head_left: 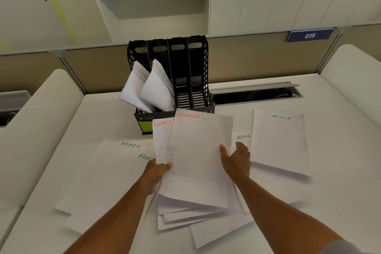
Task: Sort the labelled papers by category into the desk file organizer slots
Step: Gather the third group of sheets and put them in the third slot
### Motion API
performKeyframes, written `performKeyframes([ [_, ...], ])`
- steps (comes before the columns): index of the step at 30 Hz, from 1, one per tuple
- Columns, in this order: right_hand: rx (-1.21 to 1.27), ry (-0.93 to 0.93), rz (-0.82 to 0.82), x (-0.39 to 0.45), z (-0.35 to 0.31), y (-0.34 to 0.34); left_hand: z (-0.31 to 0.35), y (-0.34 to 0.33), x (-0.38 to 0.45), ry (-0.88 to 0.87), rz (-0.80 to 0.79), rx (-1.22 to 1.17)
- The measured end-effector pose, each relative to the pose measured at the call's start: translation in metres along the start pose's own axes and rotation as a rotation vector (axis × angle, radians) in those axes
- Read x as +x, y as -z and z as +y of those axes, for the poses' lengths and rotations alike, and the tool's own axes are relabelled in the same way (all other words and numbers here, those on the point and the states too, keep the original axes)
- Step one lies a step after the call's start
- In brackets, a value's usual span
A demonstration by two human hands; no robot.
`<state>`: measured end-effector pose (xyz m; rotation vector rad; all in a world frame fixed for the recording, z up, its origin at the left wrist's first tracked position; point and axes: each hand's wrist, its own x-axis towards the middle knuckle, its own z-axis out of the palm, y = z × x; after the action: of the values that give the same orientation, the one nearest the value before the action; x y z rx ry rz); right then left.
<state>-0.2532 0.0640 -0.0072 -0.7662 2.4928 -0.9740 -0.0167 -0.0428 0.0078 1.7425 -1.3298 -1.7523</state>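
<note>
1. The left hand (157, 173) grips the left edge of a stack of papers marked FINANCE (195, 163). Its thumb sits on top of the stack and its fingers are under it.
2. The right hand (237, 161) is on the right edge of the same stack. Its thumb lies on the top sheet and its fingers are spread out and loose, not closed tight.
3. The stack sits between the two hands, lifted up a bit and tilted. The sheets fan out at the bottom, near the person.
4. The word FINANCE is in red at the top of the front sheet. A second sheet peeks out on the left with the same red word.
5. The top of the stack is just in front of the black file organizer (198, 64).
6. The organizer has four slots. The two left slots hold white papers (152, 86) that lean to the left. The two right slots have nothing in them.
7. A yellow-green label (145, 127) is on the front of the organizer, partly hidden by the stack.
8. Papers marked ADMIN in green (280, 142) lie flat on the white desk (340, 171), some to the left of the hands and some to the right.
9. A blue sign (309, 35) with 015 is on the wall panel behind the desk.
</note>
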Motion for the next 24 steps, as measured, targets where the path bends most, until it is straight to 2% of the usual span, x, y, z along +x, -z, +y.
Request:
performKeyframes([
  [4,0.186,0.003,-0.17,0.006,-0.008,-0.001,0.003,0.006,0.0,0.004,-0.051,-0.043],
  [14,0.294,0.124,-0.307,-0.005,-0.036,-0.006,0.016,0.012,-0.006,-0.071,-0.074,-0.129],
  [20,0.589,0.037,-0.441,-0.005,-0.052,-0.001,0.025,0.014,-0.011,-0.141,-0.053,-0.082],
  [24,0.829,-0.084,-0.524,0.007,-0.06,0.009,0.041,0.021,-0.013,-0.206,-0.059,-0.115],
])
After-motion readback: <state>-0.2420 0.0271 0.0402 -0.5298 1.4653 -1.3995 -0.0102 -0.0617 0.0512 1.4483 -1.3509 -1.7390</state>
